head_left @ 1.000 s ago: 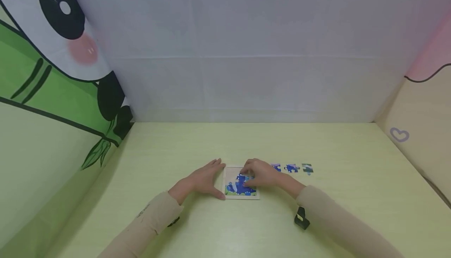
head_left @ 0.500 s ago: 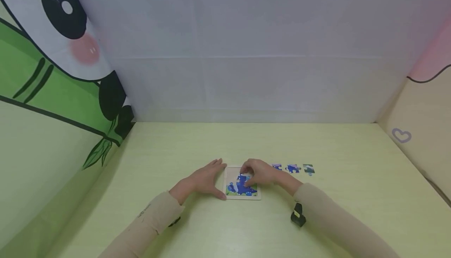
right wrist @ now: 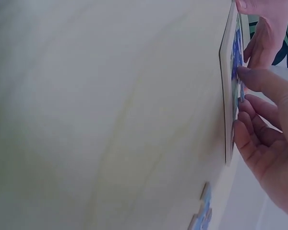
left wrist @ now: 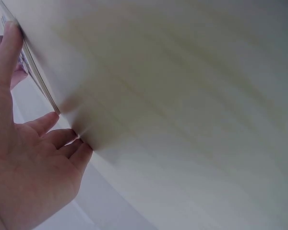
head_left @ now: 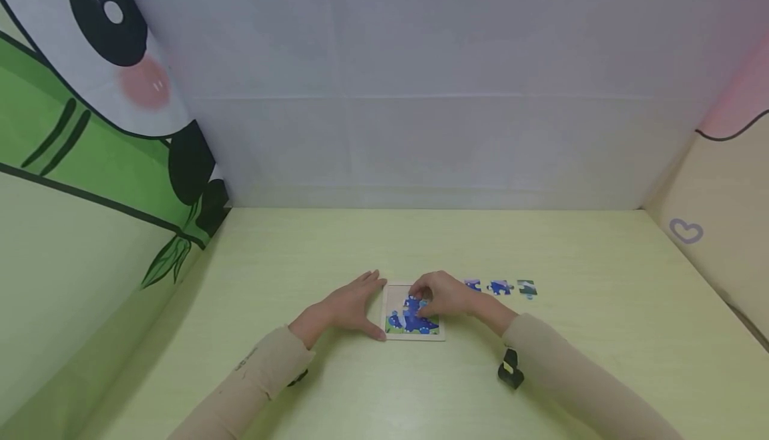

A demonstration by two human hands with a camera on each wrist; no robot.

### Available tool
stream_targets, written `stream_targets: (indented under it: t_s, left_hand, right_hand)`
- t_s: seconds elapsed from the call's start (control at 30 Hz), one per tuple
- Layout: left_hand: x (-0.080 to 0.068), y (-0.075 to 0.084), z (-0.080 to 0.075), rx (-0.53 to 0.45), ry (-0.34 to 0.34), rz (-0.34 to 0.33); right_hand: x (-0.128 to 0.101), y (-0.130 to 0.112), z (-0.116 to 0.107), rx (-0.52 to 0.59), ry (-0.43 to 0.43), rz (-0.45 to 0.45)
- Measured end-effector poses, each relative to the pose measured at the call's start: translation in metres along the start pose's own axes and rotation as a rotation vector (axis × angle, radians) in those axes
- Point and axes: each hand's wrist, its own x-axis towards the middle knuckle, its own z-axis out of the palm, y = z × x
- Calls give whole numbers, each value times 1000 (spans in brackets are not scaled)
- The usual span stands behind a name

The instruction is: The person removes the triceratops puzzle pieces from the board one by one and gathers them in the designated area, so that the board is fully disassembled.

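A square puzzle tray [head_left: 414, 340] with a pale rim lies on the table, partly filled with a blue dinosaur picture [head_left: 414, 321]. My left hand [head_left: 350, 305] spans its left side, the thumb at the near corner and the fingers, stretched out, at the far one. Over the right part of the tray, my right hand [head_left: 446, 294] pinches a small puzzle piece [right wrist: 242, 91] between thumb and fingers, right at the filled pieces. Most of that piece is hidden by the fingers. In the left wrist view the tray shows only edge-on, beside the left thumb.
Three loose puzzle pieces lie in a row right of the tray: a partly covered purple-blue piece [head_left: 472, 284], a blue piece [head_left: 500, 287] and a green one [head_left: 527, 287]. A white cloth wall [head_left: 432, 146] closes the back; printed cloth stands at both sides.
Both hands stay at the tray in nearly the same pose. The right wrist has shifted very slightly; the loose pieces lie as before.
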Motion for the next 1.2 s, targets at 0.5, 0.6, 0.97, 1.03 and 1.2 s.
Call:
stream_targets:
  t_s: [0.5, 0.6, 0.97, 1.03, 1.2]
  left_hand:
    - [0, 0, 1, -4, 5, 9]
    - [1, -1, 1, -3, 5, 10]
    - [2, 0, 1, 17, 1, 3]
    - [2, -1, 1, 18, 2, 2]
    - [1, -2, 2, 17, 11, 6]
  right_hand:
    - [-4, -4, -1, -64, 30, -62]
    - [-6, -5, -3, -70, 39, -70]
    - [-17, -3, -13, -88, 76, -15]
    - [-21, -2, -17, -93, 85, -23]
    - [-34, 0, -26, -126, 98, -29]
